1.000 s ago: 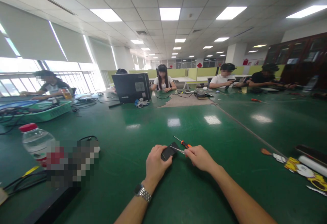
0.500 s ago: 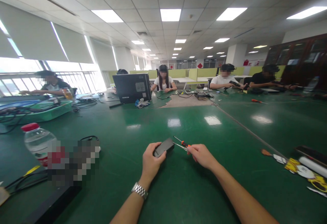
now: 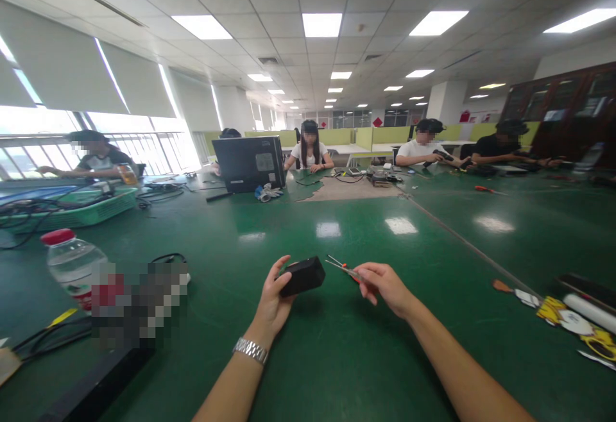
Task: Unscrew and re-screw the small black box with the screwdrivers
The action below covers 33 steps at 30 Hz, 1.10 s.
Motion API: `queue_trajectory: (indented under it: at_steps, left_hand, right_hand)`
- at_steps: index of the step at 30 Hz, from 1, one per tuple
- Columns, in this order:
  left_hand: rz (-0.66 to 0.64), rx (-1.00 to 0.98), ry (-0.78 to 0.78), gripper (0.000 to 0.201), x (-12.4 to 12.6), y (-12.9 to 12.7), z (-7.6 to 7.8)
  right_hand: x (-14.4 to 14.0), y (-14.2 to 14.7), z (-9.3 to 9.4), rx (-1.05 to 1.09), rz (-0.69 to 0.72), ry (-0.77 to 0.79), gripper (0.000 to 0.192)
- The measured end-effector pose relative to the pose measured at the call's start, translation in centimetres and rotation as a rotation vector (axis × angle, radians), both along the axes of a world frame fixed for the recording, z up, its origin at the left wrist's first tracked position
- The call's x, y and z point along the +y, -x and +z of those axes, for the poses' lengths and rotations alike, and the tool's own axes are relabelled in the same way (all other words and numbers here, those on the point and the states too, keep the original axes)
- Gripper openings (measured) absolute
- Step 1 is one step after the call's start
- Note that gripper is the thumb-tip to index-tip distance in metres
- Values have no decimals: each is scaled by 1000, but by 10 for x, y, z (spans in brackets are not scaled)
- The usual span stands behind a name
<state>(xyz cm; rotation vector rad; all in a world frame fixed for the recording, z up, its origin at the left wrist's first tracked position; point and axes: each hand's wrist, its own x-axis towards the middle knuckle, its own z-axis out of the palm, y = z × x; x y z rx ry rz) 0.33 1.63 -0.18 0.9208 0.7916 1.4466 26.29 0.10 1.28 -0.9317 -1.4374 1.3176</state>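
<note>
Left hand grips small black rectangular plastic box above green table mat. Right hand pinches orange-handled metal screwdriver, tip near the box.

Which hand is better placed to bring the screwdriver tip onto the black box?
Right. The right hand already grips the orange-handled screwdriver, its tip pointing toward the black box. The left hand is occupied holding that box up off the table.

Both hands raised, fingers closed.
</note>
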Motion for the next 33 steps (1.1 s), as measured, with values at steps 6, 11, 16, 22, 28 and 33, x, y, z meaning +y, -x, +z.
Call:
queue_trajectory:
  at_steps: [6,11,16,22,28,33]
  left_hand:
    - [-8,10,1,65,0,1,0]
    - [-37,-21,16,63,0,0,0]
    - [-70,-67,17,59,-2,-1,0]
    - [-80,-106,9,61,-5,-2,4]
    - [-63,120,-95,57,-7,3,8]
    - [-141,533,-272,51,-8,9,9]
  right_hand:
    - [-2,2,2,-21,31,12,39]
    - [-3,2,2,-33,47,22,40]
    - [-3,3,2,-57,52,20,41]
    - [0,1,-1,-122,21,6,39]
    - [6,-12,-4,-329,-57,-66,33]
    - [4,-26,1,-575,-13,-163,29]
